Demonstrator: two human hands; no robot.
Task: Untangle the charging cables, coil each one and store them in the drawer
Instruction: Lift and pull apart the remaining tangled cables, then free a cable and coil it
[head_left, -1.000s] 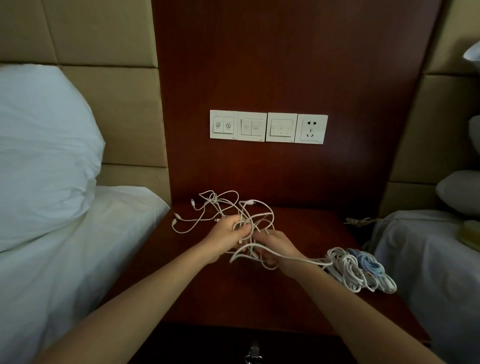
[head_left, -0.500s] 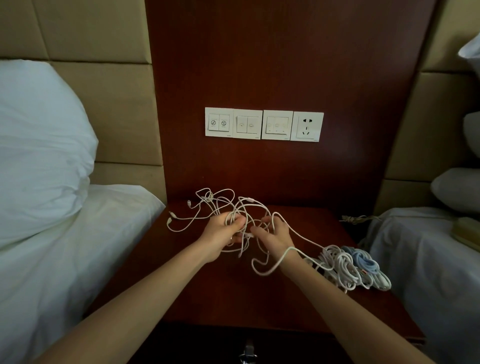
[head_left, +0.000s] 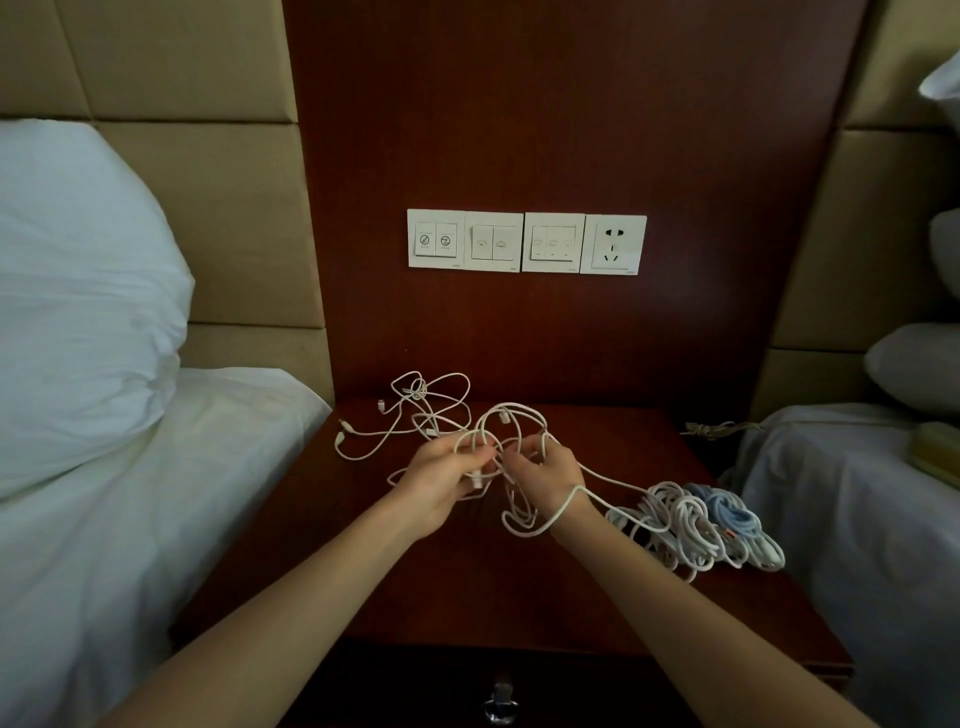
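Note:
A tangle of thin white charging cables (head_left: 415, 415) lies on the dark wooden nightstand (head_left: 467, 587) and rises into both hands. My left hand (head_left: 441, 480) grips a bunch of white strands and a plug. My right hand (head_left: 545, 470) pinches other loops of the same tangle, and one strand hangs round its wrist. From there a cable runs right to a heap of coiled white cables (head_left: 675, 525) with a light blue cable (head_left: 727, 514) on it. The drawer's metal knob (head_left: 501, 701) shows at the bottom edge, with the drawer shut.
A white pillow (head_left: 78, 291) and bed sheet (head_left: 104, 519) lie at the left, another bed (head_left: 857, 493) at the right. A row of wall switches and a socket (head_left: 527, 241) sits on the wood panel behind the nightstand. A thin brownish cord (head_left: 717, 428) lies at the back right.
Both hands have lifted the tangle and moved slightly away from me. The loops between them have spread wider, and a strand now hangs round the right wrist.

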